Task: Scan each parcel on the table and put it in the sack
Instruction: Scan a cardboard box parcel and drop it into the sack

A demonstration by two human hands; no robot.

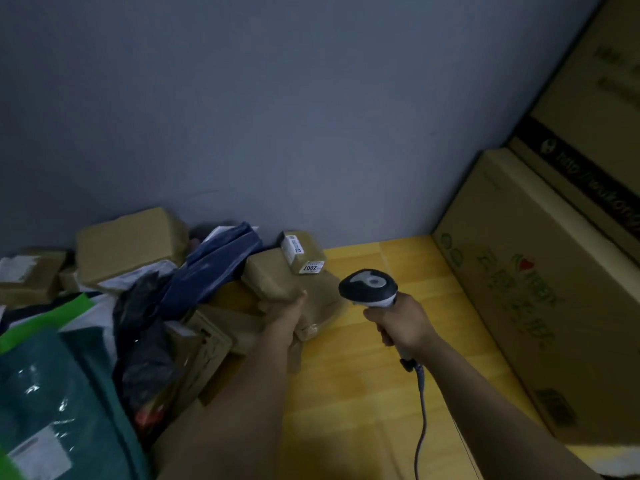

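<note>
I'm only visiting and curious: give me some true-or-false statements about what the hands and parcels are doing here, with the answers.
1. The right hand grips a scanner. True.
2. The left hand hangs idle, touching nothing. False: it holds the near edge of a brown parcel.
3. A small box labelled 2007 lies on top of that brown parcel. True.
4. The scanner is cordless. False: a cable runs down from its handle.
5. The table is white. False: it is yellow wood.
</note>
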